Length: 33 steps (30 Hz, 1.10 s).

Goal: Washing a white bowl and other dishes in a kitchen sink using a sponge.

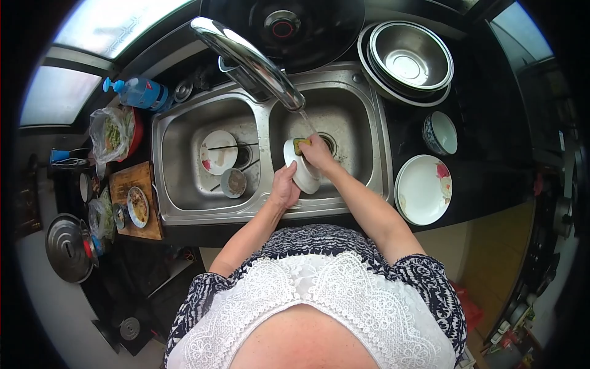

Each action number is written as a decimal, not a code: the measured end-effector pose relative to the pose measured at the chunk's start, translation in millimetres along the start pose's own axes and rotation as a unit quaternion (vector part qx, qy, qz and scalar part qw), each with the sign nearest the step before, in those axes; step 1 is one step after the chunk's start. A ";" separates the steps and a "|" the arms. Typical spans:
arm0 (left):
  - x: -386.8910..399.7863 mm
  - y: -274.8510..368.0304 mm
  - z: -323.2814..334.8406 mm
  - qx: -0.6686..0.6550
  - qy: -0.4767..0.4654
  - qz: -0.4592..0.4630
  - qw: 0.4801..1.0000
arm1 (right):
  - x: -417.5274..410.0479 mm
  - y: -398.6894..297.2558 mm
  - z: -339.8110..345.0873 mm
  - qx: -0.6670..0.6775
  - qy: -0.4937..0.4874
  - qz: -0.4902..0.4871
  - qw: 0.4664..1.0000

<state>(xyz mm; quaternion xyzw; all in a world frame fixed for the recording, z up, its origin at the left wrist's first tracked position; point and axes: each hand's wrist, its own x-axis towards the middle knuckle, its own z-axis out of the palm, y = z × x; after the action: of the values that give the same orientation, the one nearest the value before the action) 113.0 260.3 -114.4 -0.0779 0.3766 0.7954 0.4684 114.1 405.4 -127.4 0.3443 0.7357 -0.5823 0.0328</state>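
Over the right basin of a steel double sink, my left hand (pixel 286 187) grips the rim of a white ceramic dish (pixel 304 174), which is tilted. My right hand (pixel 318 152) presses a yellow-green sponge (pixel 300 145) against the dish's upper part. A thin stream of water runs from the chrome faucet (pixel 258 60) onto or just beside my right hand. Behind that hand part of the drain (pixel 328 140) shows. In the left basin lie a floral plate (pixel 216 161), chopsticks (pixel 246 145) and a small soiled bowl (pixel 233 183).
Right of the sink stand nested steel bowls (pixel 410 55), small bowls (pixel 442 133) and stacked floral plates (pixel 421 191). To the left are a blue pump bottle (pixel 145 93), a red bowl (pixel 135 133) with bagged greens and a wooden cutting board (pixel 150 230) bearing dishes of food.
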 end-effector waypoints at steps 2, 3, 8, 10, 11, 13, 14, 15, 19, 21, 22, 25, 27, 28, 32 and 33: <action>2.3 1.5 -2.7 0.005 -0.005 -0.001 1.000 | -16.6 8.7 0.0 -0.022 -0.014 -0.055 0.998; 3.9 2.4 -2.4 -0.008 0.010 0.003 1.000 | -27.5 15.6 -1.0 -0.045 -0.025 -0.107 0.993; 22.9 0.5 3.7 0.015 0.038 0.024 0.999 | -59.6 37.8 -36.5 -0.169 -0.122 -0.172 0.963; 40.6 3.2 15.1 0.016 0.031 0.013 0.999 | -60.9 38.9 -47.6 -0.261 -0.101 -0.107 0.954; 49.9 4.6 21.7 0.015 0.030 0.008 0.999 | -61.2 38.9 -52.2 -0.349 -0.087 -0.042 0.932; 72.3 0.5 31.3 0.034 0.029 -0.009 0.999 | -60.1 20.4 -62.8 -0.349 -0.106 -0.008 0.931; 82.0 -3.0 39.7 0.072 0.042 -0.013 0.996 | -57.8 17.4 -65.9 -0.340 -0.085 0.004 0.936; 91.8 -6.7 45.9 0.110 0.054 -0.018 0.992 | -55.0 15.8 -68.4 -0.331 -0.065 0.016 0.941; 118.1 -14.8 48.9 0.057 0.154 -0.032 0.986 | -42.8 2.8 -64.2 -0.286 -0.043 0.051 0.956; 116.6 -14.1 48.6 0.058 0.177 -0.008 0.983 | -38.7 0.3 -60.2 -0.258 -0.029 0.054 0.964; 114.9 -13.4 49.2 0.058 0.197 0.016 0.979 | -32.1 9.3 -57.7 -0.257 -0.028 0.055 0.965; 106.6 -6.4 32.7 0.095 0.161 0.043 0.981 | -0.2 53.2 -40.5 -0.215 0.003 0.041 0.976; 96.7 -4.3 21.0 0.087 0.136 0.050 0.986 | 13.8 77.1 -41.2 0.035 -0.017 0.127 0.991; 85.2 0.7 12.6 0.080 0.117 0.066 0.988 | 10.1 61.7 -36.1 0.029 -0.031 0.123 0.991; 36.7 10.9 22.9 0.013 0.062 0.088 0.994 | -3.4 21.4 -28.8 0.221 0.007 0.242 0.945; 28.2 12.2 22.5 0.010 0.068 0.096 0.993 | -4.5 15.7 -24.7 0.264 -0.016 0.257 0.930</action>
<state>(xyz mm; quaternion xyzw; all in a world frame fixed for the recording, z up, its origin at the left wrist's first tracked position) 92.9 291.4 -105.5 -0.0902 0.4208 0.8262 0.3637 134.8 426.3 -130.6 0.5088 0.4412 -0.7323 0.1010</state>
